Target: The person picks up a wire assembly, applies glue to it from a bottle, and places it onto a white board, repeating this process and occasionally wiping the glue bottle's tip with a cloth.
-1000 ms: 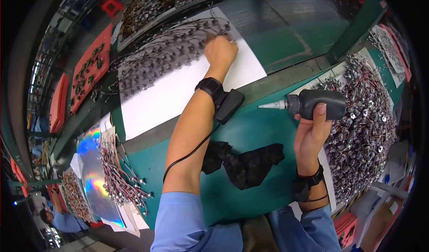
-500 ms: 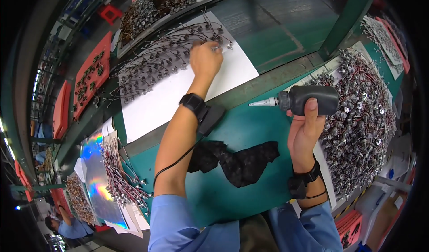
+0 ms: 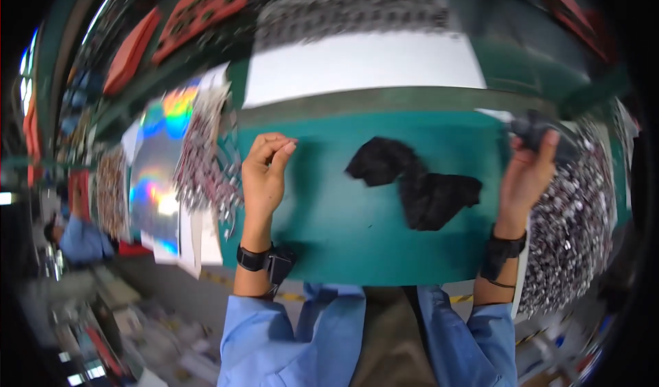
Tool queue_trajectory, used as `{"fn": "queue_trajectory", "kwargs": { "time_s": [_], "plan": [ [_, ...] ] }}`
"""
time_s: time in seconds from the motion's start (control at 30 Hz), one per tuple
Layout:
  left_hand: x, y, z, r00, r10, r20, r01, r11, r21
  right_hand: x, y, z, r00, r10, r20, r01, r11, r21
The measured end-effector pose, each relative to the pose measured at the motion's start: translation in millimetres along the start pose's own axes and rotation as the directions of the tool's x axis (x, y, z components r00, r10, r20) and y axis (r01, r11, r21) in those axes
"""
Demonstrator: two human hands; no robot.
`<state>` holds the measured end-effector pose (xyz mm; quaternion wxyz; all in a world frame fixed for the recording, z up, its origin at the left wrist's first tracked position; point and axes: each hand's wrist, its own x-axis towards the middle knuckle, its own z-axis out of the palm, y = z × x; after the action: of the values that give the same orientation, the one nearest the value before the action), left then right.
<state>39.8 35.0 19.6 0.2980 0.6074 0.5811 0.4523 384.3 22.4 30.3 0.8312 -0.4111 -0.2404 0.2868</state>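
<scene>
My left hand (image 3: 264, 174) hovers over the left part of the green tabletop (image 3: 322, 243), beside a bundle of red-wired parts with silvery ends (image 3: 202, 150). Its thumb and fingers are pinched together; whatever may be between them is too small and blurred to make out. On the right, my right hand (image 3: 525, 184) grips a dark squeeze bottle (image 3: 542, 134) whose white nozzle (image 3: 495, 115) points left. A crumpled black cloth (image 3: 439, 198) lies on the tabletop between my hands.
Beyond the tabletop's far edge, a white sheet (image 3: 364, 64) carries rows of small wired parts (image 3: 350, 16). A big heap of metal parts (image 3: 570, 229) flanks my right arm. Shiny rainbow-reflecting sheet (image 3: 156, 174) lies at left. Farther left, another person (image 3: 82, 236) in blue sits.
My left hand has come back from the white sheet to the near left, fingers pinched. My right hand, still holding the bottle, has shifted right. The view has turned and blurred.
</scene>
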Motion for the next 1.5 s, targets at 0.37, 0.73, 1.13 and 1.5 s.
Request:
{"fn": "queue_trajectory", "kwargs": {
  "time_s": [0.37,0.73,1.13,1.5],
  "plan": [
    [-106,-60,-135,0.960,0.027,-0.280,0.133,0.833,0.538,-107,20,67,0.927,0.142,0.348,-0.156,0.988,0.012],
    [-49,-80,-119,0.999,0.034,0.022,-0.037,0.520,0.853,-117,39,68,0.919,0.157,0.362,-0.152,0.987,-0.043],
    [-8,-33,-45,0.867,-0.455,0.204,0.497,0.818,-0.290,-76,32,49,0.941,0.168,0.295,-0.158,0.986,-0.058],
    [-28,-34,62,0.752,-0.326,0.573,0.649,0.208,-0.732,-76,51,38,0.905,0.152,0.398,-0.134,0.988,-0.072]
  ]
}}
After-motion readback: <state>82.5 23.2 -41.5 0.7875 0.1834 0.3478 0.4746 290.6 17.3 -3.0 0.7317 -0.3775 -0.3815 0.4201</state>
